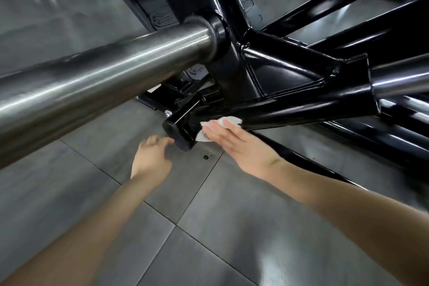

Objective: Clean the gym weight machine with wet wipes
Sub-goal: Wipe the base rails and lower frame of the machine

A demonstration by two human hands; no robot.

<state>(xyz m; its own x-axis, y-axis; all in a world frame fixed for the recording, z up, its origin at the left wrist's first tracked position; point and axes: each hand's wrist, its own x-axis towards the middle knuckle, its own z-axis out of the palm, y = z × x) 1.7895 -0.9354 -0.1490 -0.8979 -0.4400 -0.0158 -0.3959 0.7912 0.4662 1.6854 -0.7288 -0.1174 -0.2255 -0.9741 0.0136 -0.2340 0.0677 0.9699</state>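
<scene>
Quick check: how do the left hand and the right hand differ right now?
The right hand lies flat, fingers straight; the left hand has loosely curled fingers. The right hand presses the white wipe against the black frame tube; the left hand holds nothing, close to the end cap, contact unclear. Both are bare and reach to the tube's low end.

Bare forearms, bare left hand (152,158) and right hand (241,144) (a darker mark at the right wrist).
</scene>
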